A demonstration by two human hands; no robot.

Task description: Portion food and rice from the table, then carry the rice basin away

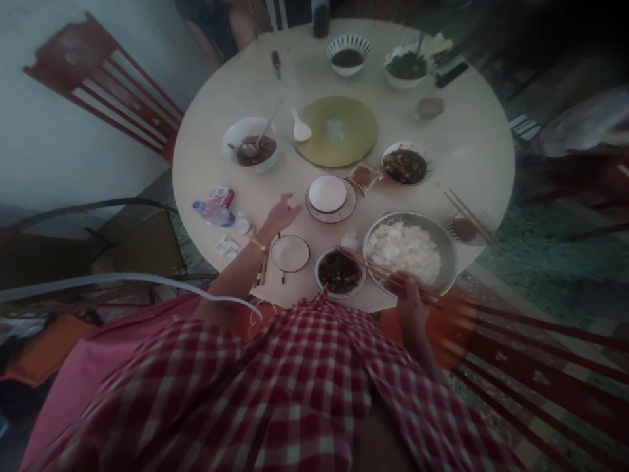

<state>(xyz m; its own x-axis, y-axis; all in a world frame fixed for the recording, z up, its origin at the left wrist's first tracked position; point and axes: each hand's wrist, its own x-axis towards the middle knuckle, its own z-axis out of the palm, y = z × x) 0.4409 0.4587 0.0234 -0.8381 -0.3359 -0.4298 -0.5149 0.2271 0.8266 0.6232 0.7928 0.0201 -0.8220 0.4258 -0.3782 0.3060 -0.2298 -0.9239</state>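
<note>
Over on the left, a red-brown slatted wooden chair [98,82] stands by the pale wall [29,124], beside a round cream-coloured table [211,105]. There a deep white bowl [232,134] of brown food holds a metal ladle [249,150]. The person's left hand [284,213] reaches over the table, fingers loosely spread and empty, near a stack of white round dishes [328,194]. Behind that lies a flat yellow-green disc [339,147]. The right hand's [413,300] fingers are closed around long brown chopsticks [372,267], their tips over a white-rimmed bowl [318,272] of dark food at the near edge; a broad silvery metal basin [449,252] of rice sits alongside. Rightward spreads greenish speckled floor [535,252].
</note>
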